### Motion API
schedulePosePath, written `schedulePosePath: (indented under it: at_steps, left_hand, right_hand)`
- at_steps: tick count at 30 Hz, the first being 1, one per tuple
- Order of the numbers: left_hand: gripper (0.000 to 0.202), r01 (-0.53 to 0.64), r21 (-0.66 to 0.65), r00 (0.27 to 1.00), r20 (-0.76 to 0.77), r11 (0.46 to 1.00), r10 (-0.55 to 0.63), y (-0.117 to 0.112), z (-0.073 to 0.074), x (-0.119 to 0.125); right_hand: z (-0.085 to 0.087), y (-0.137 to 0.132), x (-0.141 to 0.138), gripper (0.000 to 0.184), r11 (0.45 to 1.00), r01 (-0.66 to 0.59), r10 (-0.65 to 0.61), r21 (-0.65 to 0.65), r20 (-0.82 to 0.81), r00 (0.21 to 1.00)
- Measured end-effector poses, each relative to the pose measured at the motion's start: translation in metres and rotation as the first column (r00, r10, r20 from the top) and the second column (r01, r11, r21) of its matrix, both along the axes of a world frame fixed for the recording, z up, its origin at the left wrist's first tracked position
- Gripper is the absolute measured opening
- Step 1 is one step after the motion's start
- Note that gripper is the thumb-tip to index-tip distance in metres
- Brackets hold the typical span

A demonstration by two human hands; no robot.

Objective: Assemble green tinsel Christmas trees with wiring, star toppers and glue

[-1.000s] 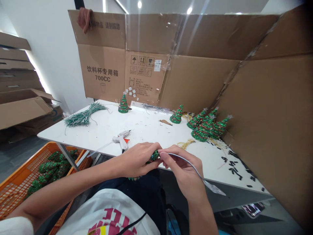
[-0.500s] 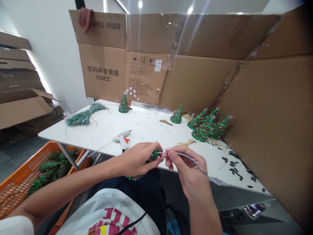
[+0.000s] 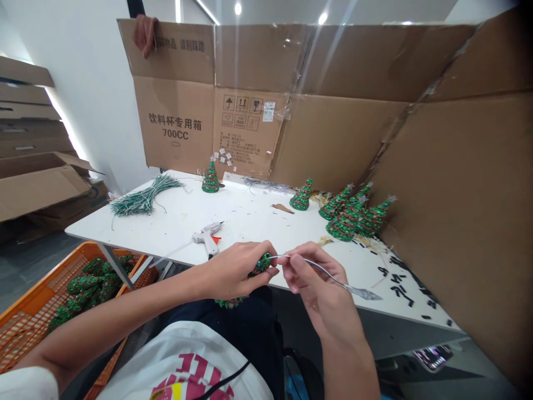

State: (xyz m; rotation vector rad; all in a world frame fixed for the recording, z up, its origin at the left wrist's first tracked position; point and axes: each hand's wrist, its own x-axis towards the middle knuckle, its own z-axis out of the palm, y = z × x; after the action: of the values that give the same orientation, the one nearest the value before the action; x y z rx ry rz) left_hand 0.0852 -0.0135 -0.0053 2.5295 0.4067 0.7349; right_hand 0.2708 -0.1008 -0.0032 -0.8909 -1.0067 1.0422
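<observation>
The left hand [image 3: 233, 272] is closed round a small tree [image 3: 261, 264], held over the lap just off the worktop [image 3: 250, 214] edge. The right hand [image 3: 316, 280] pinches a wire [image 3: 328, 275] at the tree's tip. The pinch looks light and the free end long, so the wire may slip or kink.

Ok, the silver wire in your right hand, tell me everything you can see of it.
The silver wire is thin, metallic-looking and gently bowed. One end meets the top of the small green tree gripped in the left hand. The right hand pinches the wire between thumb and fingers just beside the tree. From there it arcs rightward and downward, ending free in a wider, flat, glittery tip. Nothing else appears to touch it.
</observation>
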Motion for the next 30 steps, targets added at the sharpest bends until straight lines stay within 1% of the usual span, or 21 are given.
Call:
schedulePosePath:
  at_steps: [2, 3, 4, 6, 9, 13, 15, 17, 19, 21, 24, 26, 28, 30]
  left_hand:
    - [0.013, -0.003, 0.002, 1.000, -0.002, 1.000, 0.003, 0.000, 0.000, 0.000]
    - [0.013, -0.005, 0.002, 1.000, -0.004, 1.000, 0.005, 0.000, 0.000, 0.000]
    - [0.013, -0.007, 0.001, 1.000, -0.005, 1.000, 0.007, 0.000, 0.000, 0.000]
    - [0.014, -0.003, -0.005, 1.000, -0.004, 1.000, 0.003, 0.000, 0.000, 0.001]
    - [0.014, 0.009, -0.013, 1.000, -0.003, 1.000, -0.009, 0.000, -0.002, 0.001]
    - [0.012, 0.001, -0.001, 1.000, 0.003, 1.000, -0.001, 0.002, -0.005, 0.001]
    - [0.012, 0.004, 0.006, 1.000, 0.007, 1.000, -0.004, 0.002, -0.006, 0.002]
    - [0.012, 0.010, 0.008, 1.000, 0.005, 1.000, -0.010, 0.002, -0.007, 0.003]
    - [0.011, 0.011, 0.011, 1.000, 0.003, 1.000, -0.011, 0.002, -0.008, 0.004]
    - [0.010, 0.015, 0.006, 1.000, 0.007, 1.000, -0.015, 0.004, -0.009, 0.005]
    - [0.009, 0.018, -0.035, 1.000, 0.011, 0.999, -0.018, 0.007, -0.010, 0.008]
    - [0.011, 0.015, -0.069, 1.000, 0.009, 0.997, -0.015, 0.010, -0.011, 0.010]
    - [0.013, 0.017, -0.096, 1.000, 0.018, 0.995, -0.015, 0.012, -0.011, 0.012]
    - [0.013, 0.027, -0.106, 0.999, 0.040, 0.994, -0.023, 0.015, -0.013, 0.016]
  right_hand:
    - [-0.002, 0.003, -0.001, 0.025, 0.999, 0.034, -0.032, -0.032, 0.083, 0.996]
    - [-0.003, 0.003, -0.002, 0.025, 0.998, 0.045, -0.041, -0.039, 0.099, 0.994]
    - [-0.003, 0.004, -0.003, 0.026, 0.998, 0.047, -0.043, -0.043, 0.091, 0.995]
    - [-0.002, 0.004, -0.005, 0.027, 0.999, 0.032, -0.031, -0.038, 0.023, 0.999]
    - [0.002, 0.001, -0.007, 0.025, 1.000, 0.005, -0.005, 0.003, -0.066, 0.998]
    - [0.004, 0.000, -0.007, 0.018, 0.998, -0.028, 0.032, 0.058, -0.071, 0.997]
    - [0.001, 0.001, -0.006, 0.017, 0.997, -0.010, 0.013, 0.071, -0.037, 0.999]
    - [-0.002, 0.002, -0.005, 0.016, 0.996, 0.052, -0.055, 0.068, 0.038, 0.998]
    - [-0.006, 0.004, -0.004, 0.017, 0.993, 0.107, -0.112, 0.042, 0.122, 0.986]
    - [-0.007, 0.006, -0.004, 0.017, 0.993, 0.118, -0.118, 0.011, 0.148, 0.982]
    - [-0.003, 0.005, -0.004, 0.022, 0.995, 0.092, -0.093, 0.025, 0.063, 0.994]
    - [0.000, 0.004, -0.004, 0.019, 0.996, 0.060, -0.061, 0.066, 0.013, 0.998]
    - [0.001, 0.004, -0.003, 0.017, 0.995, 0.045, -0.046, 0.085, 0.008, 0.999]
    - [-0.001, 0.005, -0.001, 0.017, 0.994, 0.081, -0.085, 0.075, 0.053, 0.995]
